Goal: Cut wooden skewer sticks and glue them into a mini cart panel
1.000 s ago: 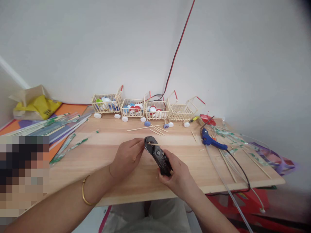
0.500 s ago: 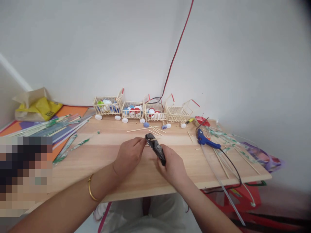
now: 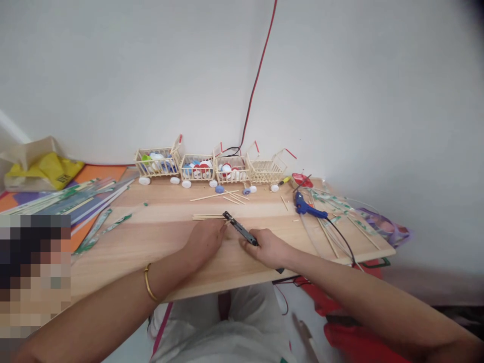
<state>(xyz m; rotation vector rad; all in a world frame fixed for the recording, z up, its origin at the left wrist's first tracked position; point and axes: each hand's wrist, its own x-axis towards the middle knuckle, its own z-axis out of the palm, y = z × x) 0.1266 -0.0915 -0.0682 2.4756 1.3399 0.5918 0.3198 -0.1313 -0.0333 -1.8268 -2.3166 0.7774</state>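
My right hand [image 3: 268, 247] is wrapped round the handles of a dark pair of pliers [image 3: 242, 231], its jaws pointing up and left. Close to the jaws, my left hand [image 3: 206, 238] has its fingers pinched on thin wooden sticks [image 3: 207, 217]. Their left ends stick out beyond the knuckles, just above the tabletop or on it; I cannot tell which. The fingertips hide how many sticks are held. A gold bangle [image 3: 150, 283] circles the left wrist. Several loose sticks [image 3: 214, 195] lie farther back on the wooden table [image 3: 151, 239].
Small stick-built carts [image 3: 157, 162] line the wall, some filled with bottle caps. On the right are a blue glue gun [image 3: 310, 207], a red dish [image 3: 302, 179] and green-white wrappers [image 3: 333, 201]. At left lie packaged sticks [image 3: 81, 199] and a yellow bag [image 3: 47, 170]. A pixelated person sits lower left.
The pliers have turned and now lie lower, more edge-on, in my right hand. Stick ends now show past my left hand. The whole view has shifted slightly.
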